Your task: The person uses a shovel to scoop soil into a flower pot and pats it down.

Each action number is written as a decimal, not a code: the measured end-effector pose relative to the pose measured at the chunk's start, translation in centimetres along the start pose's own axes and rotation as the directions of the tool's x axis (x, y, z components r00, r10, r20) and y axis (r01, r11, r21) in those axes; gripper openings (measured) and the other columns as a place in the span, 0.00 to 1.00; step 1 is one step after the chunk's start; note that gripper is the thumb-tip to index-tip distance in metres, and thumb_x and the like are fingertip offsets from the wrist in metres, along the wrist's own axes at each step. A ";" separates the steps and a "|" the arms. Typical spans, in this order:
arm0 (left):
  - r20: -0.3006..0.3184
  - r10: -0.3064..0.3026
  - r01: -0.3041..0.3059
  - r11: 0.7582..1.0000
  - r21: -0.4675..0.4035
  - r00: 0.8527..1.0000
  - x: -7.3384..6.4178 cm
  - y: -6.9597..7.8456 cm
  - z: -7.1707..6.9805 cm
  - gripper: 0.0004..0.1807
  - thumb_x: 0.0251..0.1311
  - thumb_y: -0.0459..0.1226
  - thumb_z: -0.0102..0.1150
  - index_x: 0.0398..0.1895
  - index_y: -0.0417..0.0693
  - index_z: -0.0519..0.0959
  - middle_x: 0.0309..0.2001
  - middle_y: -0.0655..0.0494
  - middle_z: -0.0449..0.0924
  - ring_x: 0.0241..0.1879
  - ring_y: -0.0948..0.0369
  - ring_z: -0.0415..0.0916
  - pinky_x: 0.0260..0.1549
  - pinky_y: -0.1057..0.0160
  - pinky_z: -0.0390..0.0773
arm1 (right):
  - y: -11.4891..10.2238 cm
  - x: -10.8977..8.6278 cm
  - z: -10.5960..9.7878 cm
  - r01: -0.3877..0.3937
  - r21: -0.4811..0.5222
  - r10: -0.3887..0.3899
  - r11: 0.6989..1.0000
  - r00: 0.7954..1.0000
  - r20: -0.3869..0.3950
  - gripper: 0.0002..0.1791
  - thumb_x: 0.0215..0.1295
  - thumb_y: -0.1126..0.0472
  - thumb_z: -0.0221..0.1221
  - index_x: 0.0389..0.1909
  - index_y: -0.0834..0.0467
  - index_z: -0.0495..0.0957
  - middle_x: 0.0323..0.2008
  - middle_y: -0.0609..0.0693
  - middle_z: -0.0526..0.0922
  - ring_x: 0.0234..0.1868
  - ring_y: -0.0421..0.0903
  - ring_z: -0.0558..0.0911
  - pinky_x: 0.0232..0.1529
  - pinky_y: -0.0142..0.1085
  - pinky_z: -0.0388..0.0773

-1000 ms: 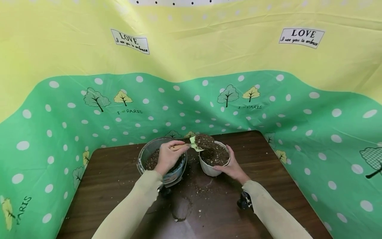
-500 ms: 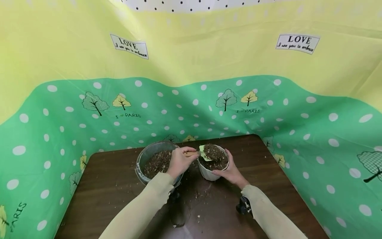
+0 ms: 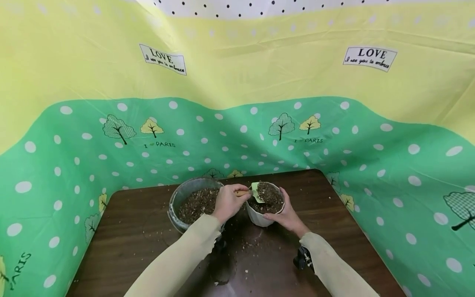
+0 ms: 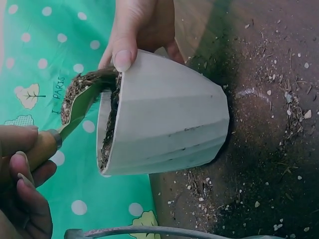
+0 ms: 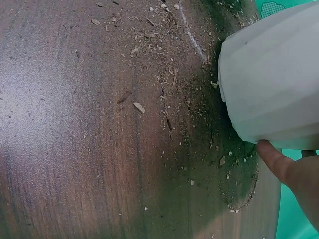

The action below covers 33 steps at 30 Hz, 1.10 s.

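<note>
My left hand grips the wooden handle of a small trowel with a light green blade. The blade is tilted over the rim of a white faceted plant pot, with soil on it reaching into the pot. Dark soil fills the pot close to its rim. My right hand holds the pot from the right side, thumb at the near rim. In the right wrist view one finger touches the pot's side, which hides the rest of the hand.
Left of the pot stands a grey bucket with soil in it, partly hidden by my left arm. Crumbs of soil lie scattered on the dark wooden table. A green and yellow cloth hangs round the table's back and sides.
My left hand has moved right and lowered the trowel into the pot's mouth. The soil heap on its blade has dropped and merged with the pot's soil. The right hand keeps its hold.
</note>
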<state>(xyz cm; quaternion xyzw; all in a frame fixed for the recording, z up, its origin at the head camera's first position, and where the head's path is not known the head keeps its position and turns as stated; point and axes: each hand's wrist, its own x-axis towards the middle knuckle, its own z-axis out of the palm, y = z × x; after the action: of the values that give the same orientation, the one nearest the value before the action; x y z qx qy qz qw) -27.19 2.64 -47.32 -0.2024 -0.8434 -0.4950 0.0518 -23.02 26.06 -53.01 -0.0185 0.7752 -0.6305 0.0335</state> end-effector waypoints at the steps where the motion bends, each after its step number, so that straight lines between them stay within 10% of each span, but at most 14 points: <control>1: -0.006 0.001 -0.001 1.000 0.016 1.000 0.0 -0.1 0.0 0.08 0.59 0.39 0.71 0.41 0.49 0.89 0.33 0.62 0.88 0.31 0.68 0.83 0.34 0.62 0.82 | 0.0 0.0 0.0 -0.004 -0.002 0.004 1.000 1.000 -0.001 0.65 0.53 0.68 0.73 0.78 0.59 0.32 0.74 0.69 0.43 0.72 0.67 0.53 0.65 0.56 0.60; 19: -0.115 0.052 -0.022 0.969 0.246 0.992 0.2 -0.7 -1.7 0.07 0.56 0.40 0.74 0.39 0.55 0.89 0.37 0.59 0.87 0.32 0.60 0.83 0.33 0.55 0.82 | 1.4 0.6 -0.1 0.012 -0.075 -0.014 0.997 1.000 -0.023 0.66 0.53 0.65 0.74 0.78 0.58 0.32 0.75 0.68 0.40 0.72 0.68 0.51 0.66 0.60 0.56; 27: -0.120 0.163 -0.122 0.948 0.293 0.979 -0.3 -0.7 -2.1 0.07 0.56 0.34 0.73 0.37 0.52 0.89 0.35 0.59 0.84 0.30 0.60 0.82 0.30 0.57 0.81 | 3.5 1.5 -0.3 0.037 -0.087 -0.041 0.995 0.998 -0.045 0.67 0.52 0.64 0.75 0.79 0.52 0.33 0.75 0.65 0.44 0.73 0.65 0.52 0.66 0.59 0.56; 33: -0.125 0.318 -0.265 0.909 0.322 0.940 -0.8 0.1 -2.0 0.10 0.55 0.29 0.72 0.39 0.48 0.89 0.38 0.57 0.83 0.32 0.59 0.83 0.31 0.56 0.82 | 3.4 1.5 -0.1 0.040 -0.092 -0.045 0.995 0.998 -0.052 0.67 0.52 0.64 0.75 0.79 0.52 0.33 0.74 0.65 0.44 0.72 0.65 0.53 0.67 0.58 0.55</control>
<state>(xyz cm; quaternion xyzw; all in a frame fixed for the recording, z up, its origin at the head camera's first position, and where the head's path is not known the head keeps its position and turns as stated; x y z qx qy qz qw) -26.61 0.76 -46.46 -0.2721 -0.8610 -0.3633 0.2294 -24.46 26.78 -56.36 -0.0195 0.8031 -0.5956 -0.0017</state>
